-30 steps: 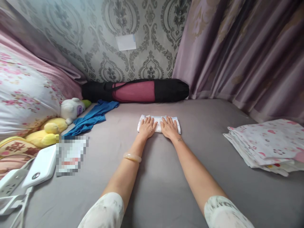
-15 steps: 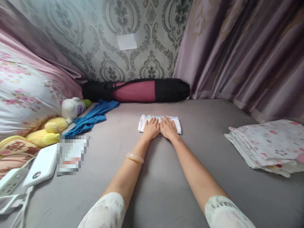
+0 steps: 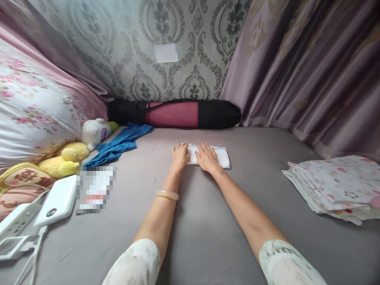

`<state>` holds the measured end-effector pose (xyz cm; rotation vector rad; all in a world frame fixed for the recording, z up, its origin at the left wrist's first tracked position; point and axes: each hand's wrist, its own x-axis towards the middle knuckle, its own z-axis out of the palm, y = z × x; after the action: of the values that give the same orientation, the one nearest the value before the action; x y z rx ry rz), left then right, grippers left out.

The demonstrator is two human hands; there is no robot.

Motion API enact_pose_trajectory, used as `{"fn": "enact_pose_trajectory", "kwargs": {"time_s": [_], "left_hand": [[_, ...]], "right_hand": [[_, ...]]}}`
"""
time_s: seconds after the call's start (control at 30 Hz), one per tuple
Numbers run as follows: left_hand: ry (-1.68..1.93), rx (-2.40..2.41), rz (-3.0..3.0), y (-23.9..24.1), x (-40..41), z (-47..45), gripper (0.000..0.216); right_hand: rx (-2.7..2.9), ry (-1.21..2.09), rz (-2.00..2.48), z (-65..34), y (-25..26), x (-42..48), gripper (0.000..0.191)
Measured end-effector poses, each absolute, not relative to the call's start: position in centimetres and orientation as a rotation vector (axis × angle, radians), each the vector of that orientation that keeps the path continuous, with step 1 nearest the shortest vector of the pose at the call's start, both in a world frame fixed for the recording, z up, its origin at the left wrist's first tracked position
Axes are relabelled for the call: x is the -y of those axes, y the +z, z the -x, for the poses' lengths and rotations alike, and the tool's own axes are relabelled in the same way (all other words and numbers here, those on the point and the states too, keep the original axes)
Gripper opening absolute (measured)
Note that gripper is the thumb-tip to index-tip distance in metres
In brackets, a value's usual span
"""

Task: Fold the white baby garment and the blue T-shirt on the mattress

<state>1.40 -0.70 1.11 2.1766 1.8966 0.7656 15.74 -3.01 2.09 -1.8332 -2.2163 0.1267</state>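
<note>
A folded white cloth (image 3: pixel 223 157), seemingly being smoothed, lies under the right hand (image 3: pixel 207 157), fingers splayed flat, with the left hand (image 3: pixel 180 155) at its left end (whether those bent fingers pinch it, I cannot tell), on a grey sheet (image 3: pixel 202 221), the next move calling for undisturbed folds.

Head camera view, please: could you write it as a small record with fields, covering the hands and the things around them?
Left hand: at the left end of the folded white cloth bundle
Right hand: flat on top of this bundle, fingers spread
Surface: smooth grey fabric sheet
Left side: crumpled blue cloth, white rectangular power bank
Right side: folded white cloth stack with pink print
Behind: long black-and-dark-pink fabric bag
</note>
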Motion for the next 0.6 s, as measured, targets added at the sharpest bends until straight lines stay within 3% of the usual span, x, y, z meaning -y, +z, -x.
{"fn": "enact_pose_trajectory", "kwargs": {"time_s": [0.17, 0.6], "left_hand": [[0.694, -1.881, -2.102, 0.2, 0.5, -0.3, 0.042], [0.992, -1.753, -1.860, -0.2, -1.0, 0.9, 0.045]], "right_hand": [[2.205, 0.142, 1.883, -15.0, 1.0, 2.7, 0.054], [2.261, 0.151, 1.879, -13.5, 2.3, 2.2, 0.054]]}}
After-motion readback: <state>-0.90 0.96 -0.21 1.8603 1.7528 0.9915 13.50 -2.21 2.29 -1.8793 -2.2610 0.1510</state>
